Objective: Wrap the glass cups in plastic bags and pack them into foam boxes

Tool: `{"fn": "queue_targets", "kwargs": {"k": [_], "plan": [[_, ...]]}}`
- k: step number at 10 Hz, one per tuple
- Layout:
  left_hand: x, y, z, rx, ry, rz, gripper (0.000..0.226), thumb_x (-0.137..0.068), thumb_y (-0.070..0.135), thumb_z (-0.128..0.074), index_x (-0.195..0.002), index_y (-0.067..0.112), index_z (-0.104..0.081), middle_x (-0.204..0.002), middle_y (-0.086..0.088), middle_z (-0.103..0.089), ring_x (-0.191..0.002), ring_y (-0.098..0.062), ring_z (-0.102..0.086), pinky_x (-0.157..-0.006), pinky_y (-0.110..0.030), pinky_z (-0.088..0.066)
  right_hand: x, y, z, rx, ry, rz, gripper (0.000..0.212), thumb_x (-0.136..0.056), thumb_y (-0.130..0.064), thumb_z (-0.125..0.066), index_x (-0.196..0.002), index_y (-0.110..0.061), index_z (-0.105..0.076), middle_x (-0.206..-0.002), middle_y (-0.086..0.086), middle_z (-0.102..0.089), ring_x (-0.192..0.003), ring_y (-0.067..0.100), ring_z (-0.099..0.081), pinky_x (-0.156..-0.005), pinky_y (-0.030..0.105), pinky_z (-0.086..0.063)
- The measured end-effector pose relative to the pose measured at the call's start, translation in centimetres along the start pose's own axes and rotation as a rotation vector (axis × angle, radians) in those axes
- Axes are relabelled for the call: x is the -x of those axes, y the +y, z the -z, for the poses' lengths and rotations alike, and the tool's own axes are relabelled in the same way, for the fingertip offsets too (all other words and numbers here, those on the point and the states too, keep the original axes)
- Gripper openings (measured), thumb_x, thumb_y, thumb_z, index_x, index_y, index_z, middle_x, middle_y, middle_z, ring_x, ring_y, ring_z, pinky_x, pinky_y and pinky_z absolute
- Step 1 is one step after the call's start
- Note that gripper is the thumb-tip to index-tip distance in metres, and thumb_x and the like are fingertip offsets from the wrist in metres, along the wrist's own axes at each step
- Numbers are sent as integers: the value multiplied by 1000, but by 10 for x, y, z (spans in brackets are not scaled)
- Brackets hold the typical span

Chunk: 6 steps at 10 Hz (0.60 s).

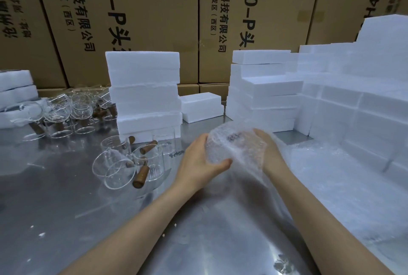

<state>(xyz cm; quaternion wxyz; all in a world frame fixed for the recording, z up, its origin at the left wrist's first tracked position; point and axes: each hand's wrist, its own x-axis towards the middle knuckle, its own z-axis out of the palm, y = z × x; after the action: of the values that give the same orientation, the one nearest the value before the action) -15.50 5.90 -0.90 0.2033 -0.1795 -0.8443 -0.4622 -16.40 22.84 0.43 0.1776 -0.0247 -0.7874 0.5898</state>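
Observation:
Above the middle of the metal table (66,197), both hands hold a glass cup wrapped in a bubble-plastic bag (231,144). My left hand (198,162) grips the bundle from the left, thumb curled under it. My right hand (268,153) clasps its right side, partly veiled by the plastic. The cup inside shows only as a dark blur. Several bare glass cups with wooden handles (130,162) lie to the left of my hands. A stack of white foam boxes (145,95) stands behind them.
More glass cups (66,111) crowd the far left. Foam boxes are stacked at centre back (201,106), centre right (262,95) and along the right side (357,98). A pile of plastic bags (331,177) lies on the right. Cardboard cartons (154,20) wall off the back.

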Motion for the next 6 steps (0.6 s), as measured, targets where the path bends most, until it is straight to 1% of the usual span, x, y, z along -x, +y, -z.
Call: {"fn": "queue_targets", "kwargs": {"k": [1,2,3,4,5,6], "plan": [[-2,-6,-1,185,19,176,46,-71,32,-82,-110,27,-57,-104,14,-65,-96,-4,-62,-77,-16,-46,21,-24,-4,348,9,176,28,-98,-14,-41,-114,-7,-64,-108,2,-65,-101,22,-58,-81,21,-37],[-6,-9,-2,329,13,267,41,-75,28,-80,-112,21,-63,-104,7,-70,-93,-6,-66,-81,-24,-53,32,-40,-8,342,216,538,25,-94,-24,-46,-82,-16,-67,-67,-17,-58,-64,4,-54,-62,25,-39],[-7,-9,0,415,29,311,29,-76,34,-78,-102,25,-68,-96,12,-73,-85,1,-67,-76,-17,-53,35,-48,-6,227,441,743,24,-92,-23,-40,-97,-21,-64,-80,-16,-65,-74,10,-61,-63,25,-44],[-10,-11,4,486,76,359,19,-78,44,-74,-88,30,-67,-80,24,-70,-72,13,-63,-61,-4,-45,28,-49,1,-22,624,688,30,-87,-13,-36,-110,-16,-55,-103,-10,-60,-94,11,-53,-79,17,-40],[-15,-13,9,615,24,405,20,-82,45,-68,-93,28,-70,-89,17,-73,-86,0,-68,-73,-20,-47,19,-47,7,-281,603,403,33,-86,-9,-37,-114,-17,-50,-112,-5,-54,-106,13,-49,-89,19,-38],[-16,-16,11,725,-45,400,31,-70,44,-77,-94,25,-72,-97,8,-74,-97,-11,-68,-85,-29,-50,10,-36,9,-352,315,75,31,-95,-23,-45,-126,-19,-46,-118,-7,-53,-114,14,-49,-81,19,-36]]}}
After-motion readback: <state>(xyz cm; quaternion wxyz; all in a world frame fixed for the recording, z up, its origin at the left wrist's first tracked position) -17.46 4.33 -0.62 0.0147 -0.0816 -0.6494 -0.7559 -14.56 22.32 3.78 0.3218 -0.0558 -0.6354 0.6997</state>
